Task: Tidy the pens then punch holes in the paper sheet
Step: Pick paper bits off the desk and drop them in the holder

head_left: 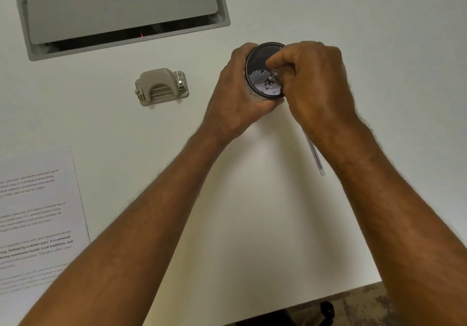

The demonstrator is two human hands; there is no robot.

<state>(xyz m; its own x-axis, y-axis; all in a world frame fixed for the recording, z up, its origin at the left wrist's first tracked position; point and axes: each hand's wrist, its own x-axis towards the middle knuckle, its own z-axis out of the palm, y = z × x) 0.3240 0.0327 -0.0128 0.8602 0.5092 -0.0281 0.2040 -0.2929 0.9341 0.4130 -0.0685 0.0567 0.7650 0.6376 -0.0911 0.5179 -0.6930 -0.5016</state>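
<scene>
A round black pen holder (262,55) stands on the white table, with small white paper bits at its bottom. My left hand (235,95) wraps around its left side and grips it. My right hand (313,83) is bunched over its right rim, fingertips pinched together just inside the opening; what they pinch is hidden. A clear pen (314,155) lies on the table beneath my right wrist, partly covered. A beige hole punch (161,86) sits to the left of the holder. A printed paper sheet (38,214) lies at the left edge.
A grey cable hatch (118,9) with a dark slot is set into the table at the far left. The table's front edge (328,298) runs at the lower right, with dark floor below it.
</scene>
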